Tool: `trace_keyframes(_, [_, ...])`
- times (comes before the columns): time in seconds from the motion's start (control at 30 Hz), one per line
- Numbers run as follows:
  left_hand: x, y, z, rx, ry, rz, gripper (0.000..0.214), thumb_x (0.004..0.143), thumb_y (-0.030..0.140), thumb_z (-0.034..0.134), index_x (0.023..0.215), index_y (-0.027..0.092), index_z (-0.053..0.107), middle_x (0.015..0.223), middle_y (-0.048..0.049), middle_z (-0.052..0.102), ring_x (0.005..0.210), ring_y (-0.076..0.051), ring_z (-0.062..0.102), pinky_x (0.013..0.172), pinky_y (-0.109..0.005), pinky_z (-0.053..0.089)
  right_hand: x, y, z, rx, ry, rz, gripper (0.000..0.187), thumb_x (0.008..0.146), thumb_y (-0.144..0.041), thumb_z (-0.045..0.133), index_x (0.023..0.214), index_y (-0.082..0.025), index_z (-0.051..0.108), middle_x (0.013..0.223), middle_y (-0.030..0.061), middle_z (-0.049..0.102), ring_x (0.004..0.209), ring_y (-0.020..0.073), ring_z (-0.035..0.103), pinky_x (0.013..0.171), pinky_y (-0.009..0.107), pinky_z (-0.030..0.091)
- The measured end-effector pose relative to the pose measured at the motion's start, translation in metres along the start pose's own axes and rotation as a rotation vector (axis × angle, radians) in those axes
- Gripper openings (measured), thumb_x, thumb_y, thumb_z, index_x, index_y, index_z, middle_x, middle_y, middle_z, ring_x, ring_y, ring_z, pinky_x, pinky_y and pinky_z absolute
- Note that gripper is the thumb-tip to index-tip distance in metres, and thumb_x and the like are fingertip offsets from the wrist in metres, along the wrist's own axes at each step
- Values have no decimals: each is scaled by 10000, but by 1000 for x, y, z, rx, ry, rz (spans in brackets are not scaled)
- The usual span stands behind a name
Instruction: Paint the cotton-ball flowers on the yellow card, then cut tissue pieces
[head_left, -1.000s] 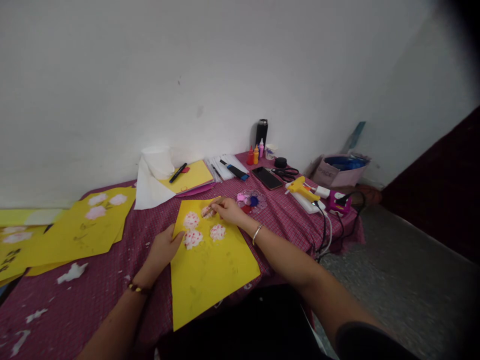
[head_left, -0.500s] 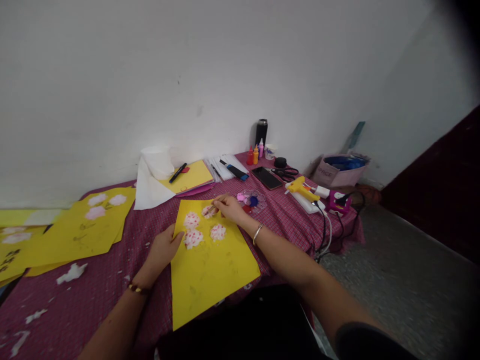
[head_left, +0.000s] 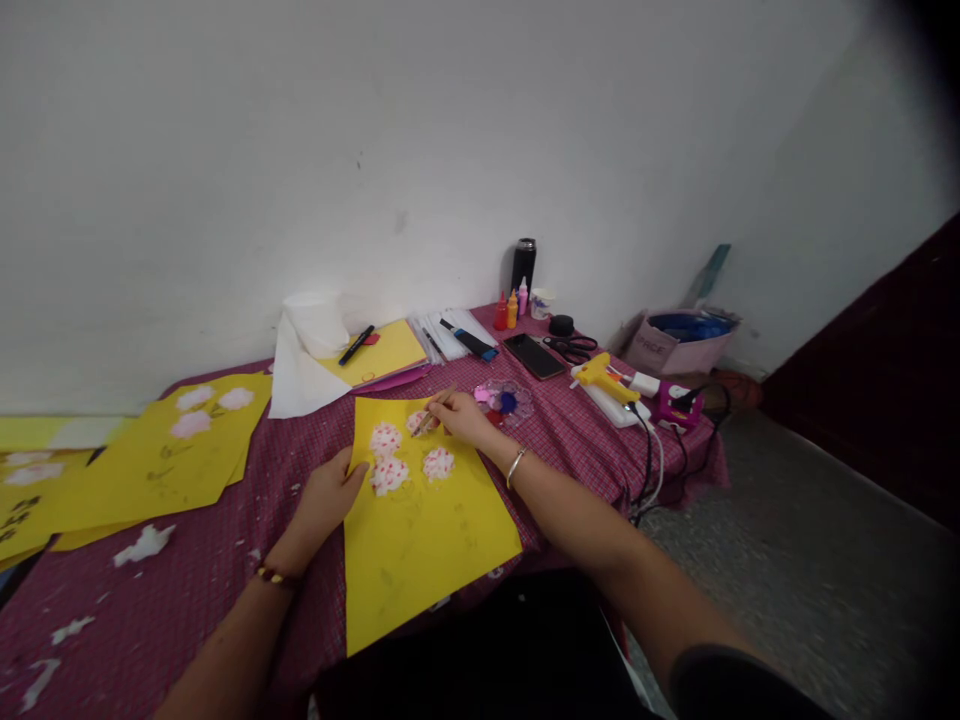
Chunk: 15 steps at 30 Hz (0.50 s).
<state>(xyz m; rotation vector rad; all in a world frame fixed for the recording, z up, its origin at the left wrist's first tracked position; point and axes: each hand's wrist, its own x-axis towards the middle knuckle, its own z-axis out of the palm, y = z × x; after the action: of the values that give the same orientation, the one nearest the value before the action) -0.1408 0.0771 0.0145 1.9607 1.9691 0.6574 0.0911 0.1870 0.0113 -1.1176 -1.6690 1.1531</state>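
Note:
A yellow paper sheet (head_left: 427, 540) lies in front of me on the purple checked tablecloth (head_left: 187, 590). Several white tissue flowers dotted with red (head_left: 388, 475) are stuck near its far end. My right hand (head_left: 461, 415) is closed in a pinch on a thin brush (head_left: 431, 412), whose tip touches the far flower. My left hand (head_left: 326, 495) lies flat on the sheet's left edge with the fingers spread, thumb beside a flower. A clear paint palette (head_left: 504, 401) with red, blue and pink paint sits just right of my right hand.
More yellow sheets with flowers (head_left: 180, 440) lie at the left. At the back are white tissue (head_left: 304, 355), a black marker (head_left: 355, 345), paint bottles (head_left: 510, 308), a black flask (head_left: 523, 264), a phone (head_left: 534, 355), scissors (head_left: 571, 346) and a yellow glue gun (head_left: 604, 377). A box (head_left: 675, 345) stands at the right.
My right hand has tilted the brush a little and shifted slightly over the far flower. The left hand has stayed on the sheet.

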Motion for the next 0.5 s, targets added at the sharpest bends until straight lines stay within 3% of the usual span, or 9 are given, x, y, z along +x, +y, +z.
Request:
trace_keyframes(0.1, [0,0,0,-3,3,14,254,860,389,410,856,199,578,779,-31,665,726,-208,621,668,-289,451,2,3,-3,-1,24,13,192,865,-191,539,702,-140,626,598,-9,629,411,54,478,427,160,350])
trace_keyframes(0.3, [0,-2,1,-8,3,20,251,864,385,407,844,194,569,806,-39,681,730,-204,624,655,-283,444,4,0,-10,31,55,30,140,882,-199,511,810,-145,617,603,-24,614,408,57,473,426,161,374])
trace_keyframes(0.5, [1,-4,2,4,0,16,251,862,390,406,857,195,565,834,-49,699,754,-213,638,652,-288,435,5,6,-5,55,30,22,135,854,-189,559,734,-152,606,575,-24,606,411,55,472,424,158,349])
